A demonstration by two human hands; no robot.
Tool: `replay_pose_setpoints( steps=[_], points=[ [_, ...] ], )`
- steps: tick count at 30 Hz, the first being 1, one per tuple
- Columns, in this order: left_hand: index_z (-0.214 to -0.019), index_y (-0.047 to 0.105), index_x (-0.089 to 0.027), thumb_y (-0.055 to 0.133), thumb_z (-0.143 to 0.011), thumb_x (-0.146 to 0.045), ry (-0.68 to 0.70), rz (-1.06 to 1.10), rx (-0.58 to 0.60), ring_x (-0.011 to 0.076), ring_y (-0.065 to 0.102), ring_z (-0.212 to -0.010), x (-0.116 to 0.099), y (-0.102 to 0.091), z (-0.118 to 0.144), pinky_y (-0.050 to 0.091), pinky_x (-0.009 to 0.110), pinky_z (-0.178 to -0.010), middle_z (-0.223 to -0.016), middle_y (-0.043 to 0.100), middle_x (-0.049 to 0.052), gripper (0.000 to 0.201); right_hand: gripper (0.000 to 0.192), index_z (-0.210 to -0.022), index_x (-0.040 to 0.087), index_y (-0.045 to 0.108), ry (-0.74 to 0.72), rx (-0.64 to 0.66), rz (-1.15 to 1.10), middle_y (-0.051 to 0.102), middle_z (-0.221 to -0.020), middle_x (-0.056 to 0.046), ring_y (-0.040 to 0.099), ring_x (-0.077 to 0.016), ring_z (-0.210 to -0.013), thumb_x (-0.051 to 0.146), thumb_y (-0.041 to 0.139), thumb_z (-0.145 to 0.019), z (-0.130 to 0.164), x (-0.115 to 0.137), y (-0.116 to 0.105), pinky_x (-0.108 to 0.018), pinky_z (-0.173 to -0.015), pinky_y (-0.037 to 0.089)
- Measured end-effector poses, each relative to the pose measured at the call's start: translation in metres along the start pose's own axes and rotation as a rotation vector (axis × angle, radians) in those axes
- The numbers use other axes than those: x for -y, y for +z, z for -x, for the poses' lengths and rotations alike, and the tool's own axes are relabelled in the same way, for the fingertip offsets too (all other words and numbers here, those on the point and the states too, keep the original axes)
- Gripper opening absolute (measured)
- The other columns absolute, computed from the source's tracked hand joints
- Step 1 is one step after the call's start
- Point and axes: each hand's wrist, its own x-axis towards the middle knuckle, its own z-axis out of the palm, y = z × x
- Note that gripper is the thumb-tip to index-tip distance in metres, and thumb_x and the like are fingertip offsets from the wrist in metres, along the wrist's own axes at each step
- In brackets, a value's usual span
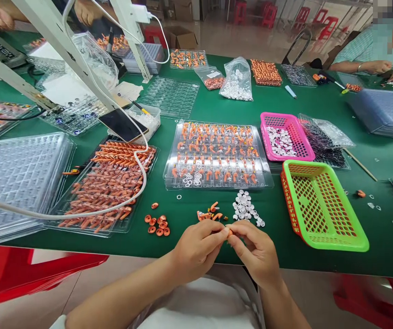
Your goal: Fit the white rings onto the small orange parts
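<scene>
Orange plastic, one tiny piece (229, 231), sits pinched between the fingertips of the left hand (198, 249) and the right hand (256, 251) at bottom centre of the frame, both curled nearly closed and meeting at the near edge of the green table (217, 105), presumably to steady so small a thing. It is too hidden to tell its long axis or heading. Loose orange rings (157, 225), orange stems (210, 212) and white discs (246, 208) lie just above, within reach, below the clear tray (217, 155).
</scene>
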Motion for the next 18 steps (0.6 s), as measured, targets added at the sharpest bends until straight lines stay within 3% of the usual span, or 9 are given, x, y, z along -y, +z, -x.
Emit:
replay_pose_setpoints(
  steps=[6, 18],
  points=[
    [-0.111, 0.060, -0.014, 0.058, -0.084, -0.001, -0.015, 0.018, -0.055, 0.0165, 0.065, -0.077, -0.0014, 0.0032, 0.0009, 0.055, 0.027, -0.065, -0.090, 0.071, 0.011, 0.031, 0.019, -0.107, 0.027, 0.070, 0.074, 0.008, -0.039, 0.065, -0.091, -0.004, 0.060, -0.0155, -0.076, 0.021, 0.057, -0.094, -0.0019, 0.0015, 0.0017, -0.026, -0.065, 0.049],
    [-0.106, 0.061, -0.018, 0.058, -0.085, -0.004, -0.072, 0.022, -0.157, 0.0146, 0.067, -0.078, -0.0050, 0.0083, -0.0016, 0.058, 0.026, -0.069, -0.090, 0.071, 0.008, 0.025, 0.019, -0.107, 0.024, 0.071, 0.077, -0.047, -0.032, 0.064, -0.096, -0.006, 0.061, -0.0154, -0.075, 0.026, 0.057, -0.094, -0.0019, -0.0021, 0.0060, -0.025, -0.062, 0.050]
  ],
)
